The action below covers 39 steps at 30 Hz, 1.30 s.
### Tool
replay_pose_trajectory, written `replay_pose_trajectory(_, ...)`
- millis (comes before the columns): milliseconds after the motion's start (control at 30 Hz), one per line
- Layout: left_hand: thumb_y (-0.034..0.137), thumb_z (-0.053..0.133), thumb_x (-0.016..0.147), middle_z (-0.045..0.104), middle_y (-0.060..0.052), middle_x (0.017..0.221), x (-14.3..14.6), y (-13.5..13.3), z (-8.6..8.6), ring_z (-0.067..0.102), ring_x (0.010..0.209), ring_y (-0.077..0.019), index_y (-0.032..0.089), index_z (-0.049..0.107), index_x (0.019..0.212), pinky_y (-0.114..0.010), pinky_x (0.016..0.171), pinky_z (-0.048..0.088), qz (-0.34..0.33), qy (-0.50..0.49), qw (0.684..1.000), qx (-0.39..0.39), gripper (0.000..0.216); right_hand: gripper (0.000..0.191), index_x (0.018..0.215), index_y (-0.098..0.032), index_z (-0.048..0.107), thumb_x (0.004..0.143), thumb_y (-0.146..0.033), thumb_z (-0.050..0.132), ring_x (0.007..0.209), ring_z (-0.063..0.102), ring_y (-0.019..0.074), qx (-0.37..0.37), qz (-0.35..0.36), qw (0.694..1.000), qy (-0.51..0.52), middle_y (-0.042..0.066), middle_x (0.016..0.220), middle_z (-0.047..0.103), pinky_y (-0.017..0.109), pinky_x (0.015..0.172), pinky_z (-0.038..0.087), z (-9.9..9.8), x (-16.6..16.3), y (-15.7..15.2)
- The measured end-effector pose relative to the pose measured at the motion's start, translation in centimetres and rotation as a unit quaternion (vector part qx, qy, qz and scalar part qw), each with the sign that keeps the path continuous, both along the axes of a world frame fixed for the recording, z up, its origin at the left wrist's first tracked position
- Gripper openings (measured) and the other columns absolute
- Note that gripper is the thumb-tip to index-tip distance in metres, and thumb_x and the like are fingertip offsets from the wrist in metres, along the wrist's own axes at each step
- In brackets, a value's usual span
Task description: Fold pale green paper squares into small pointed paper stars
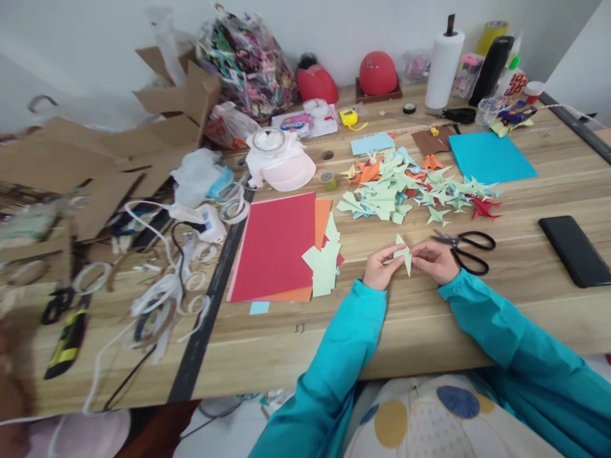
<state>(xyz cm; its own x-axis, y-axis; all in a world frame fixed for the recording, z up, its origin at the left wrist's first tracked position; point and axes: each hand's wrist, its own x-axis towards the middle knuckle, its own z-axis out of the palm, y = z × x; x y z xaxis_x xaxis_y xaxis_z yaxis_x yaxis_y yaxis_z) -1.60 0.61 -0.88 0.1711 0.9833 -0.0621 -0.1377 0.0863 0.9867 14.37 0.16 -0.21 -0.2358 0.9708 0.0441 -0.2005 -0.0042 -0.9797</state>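
Observation:
Between my two hands is a small pale green folded paper piece (405,255) with pointed ends, raised a little over the wooden table. My left hand (380,266) pinches its left side with thumb and fingers. From the other side my right hand (435,259) has its fingertips closed on the paper's right edge. Black-handled scissors (470,247) lie just beyond my right hand. Farther back spreads a pile of folded paper pieces (386,187), mostly pale green with some orange, red and blue. Left of my hands, pale green cut sheets (325,270) overlap a red paper stack (281,248).
A black phone (576,250) lies at the right. Blue paper (491,157) and a paper roll (443,71) stand behind the pile. On the left are cables, tape rings, a yellow-black utility knife (67,343) and cardboard (114,146). A dark strip (210,305) crosses the table.

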Motion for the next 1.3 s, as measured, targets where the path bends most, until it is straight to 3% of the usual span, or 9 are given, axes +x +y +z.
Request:
replay_pose_trajectory(200, 0.030, 0.070, 0.065, 0.066, -0.010, 0.105, -0.1, -0.1, 0.9, 0.061, 0.097, -0.0219, 0.015, 0.069, 0.095, -0.031, 0.086, 0.047, -0.027, 0.037, 0.999, 0.014, 0.034, 0.018, 0.082, -0.017, 0.065, 0.071, -0.030, 0.068, 0.069, 0.063, 0.0164, 0.072, 0.005, 0.993, -0.095, 0.005, 0.076, 0.067, 0.029, 0.065, 0.052, -0.7, 0.4, -0.1)
replay_pose_trajectory(500, 0.034, 0.069, 0.065, 0.071, -0.007, 0.076, 0.7, -0.3, 0.1, 0.065, 0.064, -0.0167, 0.014, 0.070, 0.089, -0.030, 0.066, 0.053, 0.034, -0.032, 0.999, -0.022, 0.031, 0.017, 0.078, -0.018, 0.066, 0.068, -0.030, 0.070, 0.055, 0.060, 0.0131, -0.004, 0.007, 1.000, -0.028, 0.002, 0.064, 0.066, 0.026, 0.053, 0.050, 0.3, 0.2, -0.1)
replay_pose_trajectory(600, 0.030, 0.071, 0.063, 0.071, -0.008, 0.081, 0.7, -0.4, 0.5, 0.065, 0.070, -0.0173, 0.014, 0.070, 0.086, -0.030, 0.069, 0.052, 0.042, 0.007, 0.999, 0.007, 0.028, 0.017, 0.077, -0.018, 0.066, 0.066, -0.029, 0.072, 0.054, 0.060, 0.0124, -0.017, 0.005, 1.000, -0.017, 0.002, 0.065, 0.066, 0.026, 0.053, 0.050, 0.5, 0.1, -0.1)
replay_pose_trajectory(767, 0.026, 0.071, 0.063, 0.069, -0.009, 0.098, 0.3, -0.6, 1.1, 0.063, 0.089, -0.0198, 0.015, 0.068, 0.096, -0.031, 0.082, 0.050, -0.001, 0.013, 0.999, 0.032, 0.035, 0.018, 0.073, -0.018, 0.065, 0.063, -0.030, 0.074, 0.048, 0.056, 0.0113, -0.028, -0.017, 0.999, -0.017, 0.000, 0.058, 0.063, 0.025, 0.045, 0.048, 0.5, 0.1, 0.2)
replay_pose_trajectory(967, 0.026, 0.066, 0.069, 0.068, -0.009, 0.101, 0.2, -0.7, 1.3, 0.061, 0.096, -0.0206, 0.017, 0.069, 0.094, -0.031, 0.087, 0.047, 0.000, 0.048, 0.996, 0.070, 0.027, 0.018, 0.070, -0.018, 0.064, 0.063, -0.030, 0.074, 0.050, 0.057, 0.0113, -0.006, -0.027, 0.999, -0.026, 0.000, 0.059, 0.063, 0.024, 0.046, 0.047, 0.1, -0.1, 0.1)
replay_pose_trajectory(1167, 0.030, 0.070, 0.064, 0.069, -0.008, 0.098, 0.3, -0.4, 0.6, 0.063, 0.091, -0.0207, 0.017, 0.069, 0.095, -0.030, 0.082, 0.050, 0.012, 0.018, 0.999, 0.033, 0.034, 0.016, 0.073, -0.018, 0.063, 0.067, -0.032, 0.070, 0.050, 0.056, 0.0114, 0.035, -0.028, 0.998, -0.048, 0.001, 0.061, 0.064, 0.025, 0.048, 0.047, -0.1, 0.0, 0.1)
replay_pose_trajectory(1300, 0.030, 0.072, 0.062, 0.069, -0.008, 0.096, 0.3, -0.3, 0.4, 0.064, 0.088, -0.0205, 0.016, 0.068, 0.097, -0.031, 0.080, 0.050, 0.001, -0.002, 1.000, 0.004, 0.039, 0.014, 0.078, -0.019, 0.066, 0.072, -0.032, 0.066, 0.059, 0.059, 0.0143, 0.111, -0.029, 0.987, -0.111, 0.004, 0.070, 0.065, 0.028, 0.055, 0.048, 0.2, 0.2, 0.1)
